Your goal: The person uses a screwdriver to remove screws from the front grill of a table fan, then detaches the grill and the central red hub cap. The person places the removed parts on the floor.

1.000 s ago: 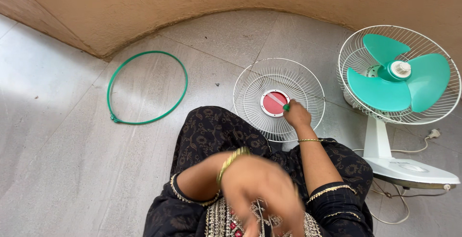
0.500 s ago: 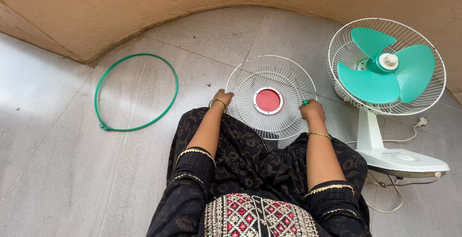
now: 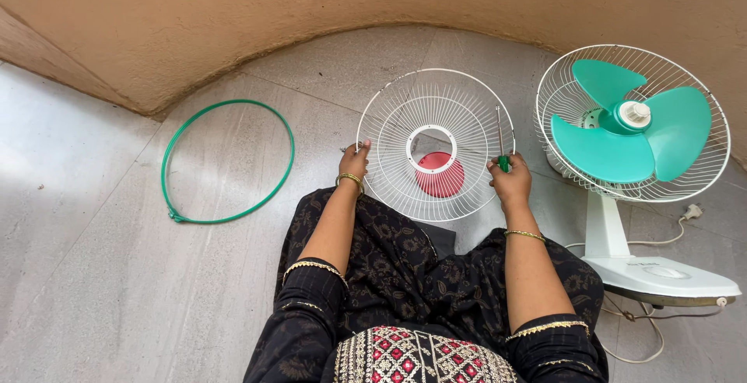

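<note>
Now, from the left: a green ring [image 3: 227, 161] lies flat on the grey floor [image 3: 93, 274], well apart from the hands and in the same spot as a second ago.

The left hand [image 3: 355, 159] has its grip closed on the left rim of the white wire grille [image 3: 436, 143]. A second ago this hand was blurred close to the body; half a second ago it had reached the rim while the grille lay flat on the floor.

The grille is now lifted and tilted up toward the person, held between both hands. Its middle ring is an open hole, and the red cap [image 3: 440, 174] that sat in it before shows through the wires below the hole, apart from the ring. Whether the cap lies on the floor or on the dark cloth I cannot tell. Judging by this, the cap has come loose from the grille.

The right hand [image 3: 511, 181] is closed on the right rim and also pinches a screwdriver [image 3: 500, 138], green handle in the fist, shaft pointing up across the wires.

Further right stands the fan [image 3: 632, 122], its teal blades bare at the front, rear guard on, its cord [image 3: 661, 244] trailing on the floor.
</note>
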